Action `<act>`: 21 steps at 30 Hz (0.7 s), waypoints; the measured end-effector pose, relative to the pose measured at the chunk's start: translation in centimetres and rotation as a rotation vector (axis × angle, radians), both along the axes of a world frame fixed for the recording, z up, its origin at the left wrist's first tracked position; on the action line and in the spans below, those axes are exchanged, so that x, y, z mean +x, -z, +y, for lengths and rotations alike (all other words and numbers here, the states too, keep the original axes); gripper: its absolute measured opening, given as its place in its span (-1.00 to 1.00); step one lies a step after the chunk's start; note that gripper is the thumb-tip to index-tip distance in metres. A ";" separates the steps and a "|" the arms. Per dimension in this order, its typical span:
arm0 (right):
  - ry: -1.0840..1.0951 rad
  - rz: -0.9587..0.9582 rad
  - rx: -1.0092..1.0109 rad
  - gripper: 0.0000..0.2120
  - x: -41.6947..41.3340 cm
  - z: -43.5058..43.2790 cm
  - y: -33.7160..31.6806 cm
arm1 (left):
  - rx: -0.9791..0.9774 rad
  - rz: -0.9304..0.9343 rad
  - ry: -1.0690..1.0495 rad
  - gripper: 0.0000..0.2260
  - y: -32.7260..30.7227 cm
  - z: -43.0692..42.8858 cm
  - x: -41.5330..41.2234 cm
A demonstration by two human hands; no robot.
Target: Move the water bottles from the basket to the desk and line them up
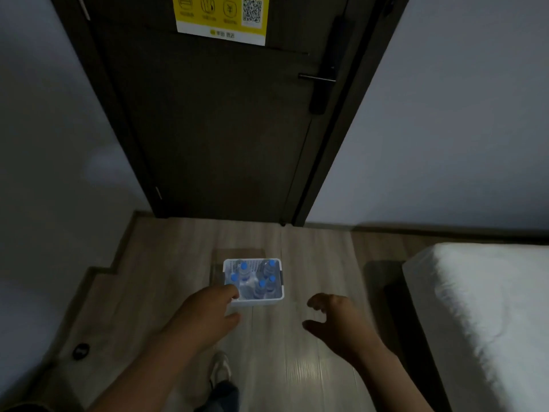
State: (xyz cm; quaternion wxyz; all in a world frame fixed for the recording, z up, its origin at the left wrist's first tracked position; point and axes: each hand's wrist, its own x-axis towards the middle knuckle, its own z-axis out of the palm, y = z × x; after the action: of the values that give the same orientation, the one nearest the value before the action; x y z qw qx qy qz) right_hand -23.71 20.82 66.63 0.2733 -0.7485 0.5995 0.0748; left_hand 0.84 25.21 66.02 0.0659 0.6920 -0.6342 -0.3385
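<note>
A small white plastic basket (pixel 258 301) stands on the wooden floor in front of a dark door. Several clear water bottles with blue caps (pixel 244 272) stand upright inside it. My left hand (pixel 205 310) reaches out over the basket's near left corner, fingers loosely bent, and holds nothing. My right hand (pixel 335 319) hovers to the right of the basket, apart from it, with thumb and fingers spread and empty. No desk is in view.
A dark door (pixel 219 129) with a handle (pixel 316 77) and a yellow notice (pixel 221 16) faces me. A white bed (pixel 481 316) fills the right side. Grey walls stand on both sides. My shoe (pixel 220 368) is on the floor below the basket.
</note>
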 end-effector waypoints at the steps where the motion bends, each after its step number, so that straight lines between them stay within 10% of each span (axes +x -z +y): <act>1: 0.002 0.009 0.007 -0.60 0.6 -1.2 0.3 | 0.003 -0.007 0.001 -0.72 0.4 -1.4 0.7; 21: -0.015 0.017 0.099 -0.56 5.6 -18.6 14.2 | 0.145 -0.090 -0.096 -0.68 16.1 -16.4 5.0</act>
State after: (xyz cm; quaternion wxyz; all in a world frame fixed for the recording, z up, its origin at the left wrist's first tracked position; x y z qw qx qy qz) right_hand -18.08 2.25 52.41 0.3043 -0.7378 0.5920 0.1126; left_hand 5.85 8.81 49.91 0.0030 0.7392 -0.5763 -0.3486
